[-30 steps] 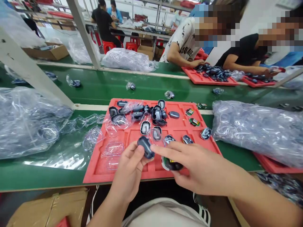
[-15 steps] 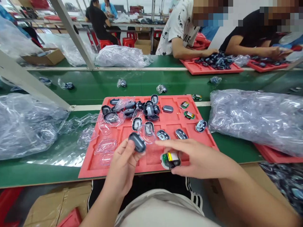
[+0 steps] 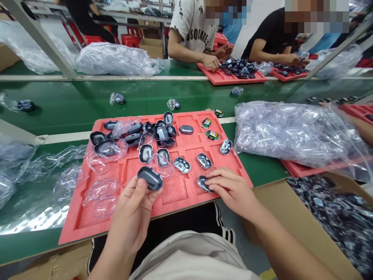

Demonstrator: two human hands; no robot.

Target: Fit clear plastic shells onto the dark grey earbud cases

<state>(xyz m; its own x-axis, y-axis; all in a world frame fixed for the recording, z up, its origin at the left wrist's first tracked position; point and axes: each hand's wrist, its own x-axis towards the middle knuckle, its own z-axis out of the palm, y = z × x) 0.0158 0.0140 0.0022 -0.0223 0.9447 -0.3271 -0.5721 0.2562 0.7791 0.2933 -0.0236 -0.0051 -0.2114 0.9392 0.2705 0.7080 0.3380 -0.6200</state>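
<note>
My left hand (image 3: 131,208) grips a dark grey oval earbud case shell (image 3: 150,178), its smooth outer side up, above the near part of the red tray (image 3: 175,190). At the tray's right side, my right hand (image 3: 233,190) has its fingers on a silver earbud case insert (image 3: 204,183), glossy face up. Two similar inserts, one at the tray's middle (image 3: 182,165) and another beside it (image 3: 204,161), lie just beyond. A clear plastic cover (image 3: 163,167) rests against open shells near my left hand. My right fingertips partly hide the insert they touch.
Dark case shells (image 3: 161,134) are heaped at the tray's back left. Small circuit boards (image 3: 212,135) lie at its back right. A bulky plastic bag (image 3: 291,132) stands to the right. Beyond the green conveyor (image 3: 140,95), co-workers handle parts over another red tray (image 3: 233,79).
The insert at my right hand has turned over: its circuit board and battery faced me, now its silver face does. My left hand keeps the shell. The view has swung right.
</note>
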